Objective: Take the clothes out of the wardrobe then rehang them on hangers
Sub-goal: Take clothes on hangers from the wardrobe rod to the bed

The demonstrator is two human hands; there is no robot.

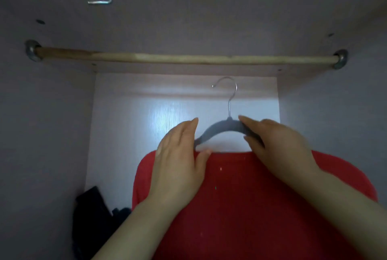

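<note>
one left hand [178,163], one right hand [278,146] pinch one hanger [222,128].

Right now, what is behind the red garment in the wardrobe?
The pale back panel and some dark clothes at lower left show beside it. Anything directly behind the red garment is covered.

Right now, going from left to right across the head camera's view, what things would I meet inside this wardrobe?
Dark clothes heaped low down → left hand → grey hanger → right hand. The red garment spans too widely to place.
</note>
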